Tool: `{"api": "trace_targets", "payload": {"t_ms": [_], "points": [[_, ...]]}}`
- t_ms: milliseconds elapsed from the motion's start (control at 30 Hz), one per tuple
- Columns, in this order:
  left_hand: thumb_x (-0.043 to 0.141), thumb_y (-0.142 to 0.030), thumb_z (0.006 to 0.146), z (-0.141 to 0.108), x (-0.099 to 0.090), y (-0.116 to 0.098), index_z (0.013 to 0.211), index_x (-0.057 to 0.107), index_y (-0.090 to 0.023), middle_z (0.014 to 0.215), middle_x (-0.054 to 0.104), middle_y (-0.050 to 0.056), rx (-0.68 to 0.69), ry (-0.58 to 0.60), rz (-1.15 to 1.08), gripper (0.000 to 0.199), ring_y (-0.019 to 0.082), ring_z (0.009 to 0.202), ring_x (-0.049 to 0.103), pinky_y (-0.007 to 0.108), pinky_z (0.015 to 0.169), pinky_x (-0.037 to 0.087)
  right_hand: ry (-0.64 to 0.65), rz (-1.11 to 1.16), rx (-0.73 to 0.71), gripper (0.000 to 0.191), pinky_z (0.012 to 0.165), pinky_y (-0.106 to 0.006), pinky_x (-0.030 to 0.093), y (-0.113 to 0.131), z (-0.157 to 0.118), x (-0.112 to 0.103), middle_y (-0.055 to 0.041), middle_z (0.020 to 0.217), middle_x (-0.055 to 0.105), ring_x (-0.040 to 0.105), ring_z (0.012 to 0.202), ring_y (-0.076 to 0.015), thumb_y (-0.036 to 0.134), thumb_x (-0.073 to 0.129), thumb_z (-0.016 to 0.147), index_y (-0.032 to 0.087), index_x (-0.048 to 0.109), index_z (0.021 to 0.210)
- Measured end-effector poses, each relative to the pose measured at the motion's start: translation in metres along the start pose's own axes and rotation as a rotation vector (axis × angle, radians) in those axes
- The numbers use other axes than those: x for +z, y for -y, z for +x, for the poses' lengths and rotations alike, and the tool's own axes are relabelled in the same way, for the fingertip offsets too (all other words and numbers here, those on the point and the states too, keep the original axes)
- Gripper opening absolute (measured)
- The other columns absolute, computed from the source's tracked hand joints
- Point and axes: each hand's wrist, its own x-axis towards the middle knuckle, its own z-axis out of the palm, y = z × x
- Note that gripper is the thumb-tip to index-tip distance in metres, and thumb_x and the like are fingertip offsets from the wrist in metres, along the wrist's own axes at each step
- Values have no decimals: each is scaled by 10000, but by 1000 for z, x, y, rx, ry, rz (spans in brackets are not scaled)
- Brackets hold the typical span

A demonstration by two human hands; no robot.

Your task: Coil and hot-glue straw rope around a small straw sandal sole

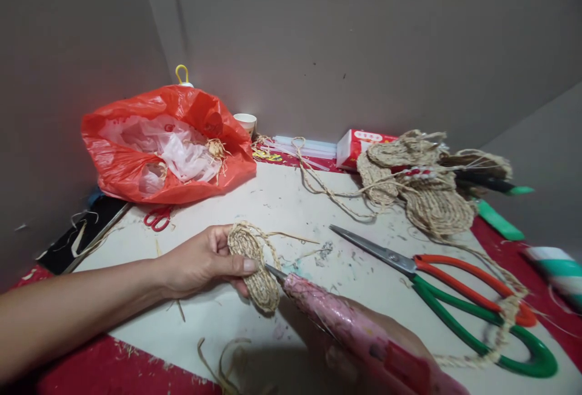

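My left hand (213,261) pinches a small coiled straw-braid sole (264,280) between thumb and fingers, above the white board. A loose end of the braid loops off its upper right edge. My right hand (402,328) is wrapped round a pink glue gun (336,316), which hides most of its fingers. The metal nozzle points left and meets the right edge of the sole, or comes very close to it. To the right lie large scissors (409,267) with one orange and one green handle, their blades slightly apart. A braided straw cord (504,322) crosses the handles.
On the white board (277,195), a red plastic bag (136,182) stands at back left, near small red scissors (157,219). Several finished straw soles (436,201) are heaped at back right beside a red tissue pack (350,149). Translucent sticks (309,147) and a paper cup (245,121) stay along the wall.
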Motion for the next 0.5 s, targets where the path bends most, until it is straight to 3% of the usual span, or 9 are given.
{"api": "trace_targets", "payload": {"t_ms": [200, 500], "points": [[734, -198, 801, 0, -1, 3, 890, 672, -110, 796, 742, 66, 9, 34, 30, 140, 126, 687, 707, 187, 619, 571, -10, -12, -16, 388, 690, -227, 588, -4, 6, 2, -27, 902, 738, 721, 813, -204, 404, 537, 865, 302, 656, 1220], [750, -223, 787, 1, 1, 4, 862, 682, -112, 777, 732, 49, 9, 39, 43, 150, 115, 675, 693, 182, 619, 572, -86, -132, -124, 432, 583, -260, 570, -8, 8, 7, -18, 764, 713, 684, 642, -189, 476, 488, 899, 320, 613, 1283]]}}
